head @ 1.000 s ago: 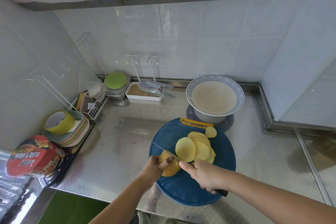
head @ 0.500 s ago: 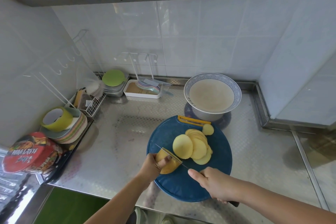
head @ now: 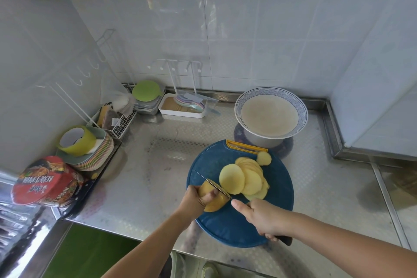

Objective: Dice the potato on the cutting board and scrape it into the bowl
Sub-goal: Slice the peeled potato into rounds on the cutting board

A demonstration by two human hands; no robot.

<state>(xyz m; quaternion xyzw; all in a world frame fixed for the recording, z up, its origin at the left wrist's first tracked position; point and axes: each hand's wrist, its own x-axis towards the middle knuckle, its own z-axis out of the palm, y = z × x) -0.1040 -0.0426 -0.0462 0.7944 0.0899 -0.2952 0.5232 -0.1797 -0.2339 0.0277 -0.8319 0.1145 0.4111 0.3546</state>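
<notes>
A round blue cutting board [head: 277, 189] lies on the steel counter. On it a fan of several potato slices [head: 246, 178] leans to the right of the uncut potato piece [head: 214, 204]. My left hand [head: 195, 198] grips that piece at the board's left edge. My right hand [head: 262, 216] grips the black handle of a knife [head: 213, 185], its forefinger stretched toward the blade, which crosses the top of the potato piece. The blue-rimmed bowl [head: 302, 108], holding pale liquid, stands just behind the board.
At the back wall are a white tray of pastel spoons [head: 185, 106] and a green lid [head: 145, 90] on containers. At left sit a wire basket [head: 117, 122], stacked plates with a green cup [head: 79, 142], and a red instant noodle tub [head: 47, 181]. A raised ledge borders the right.
The knife has been drawn back toward me across the potato piece, and my right hand has slid nearer the board's front edge. My left hand keeps its hold.
</notes>
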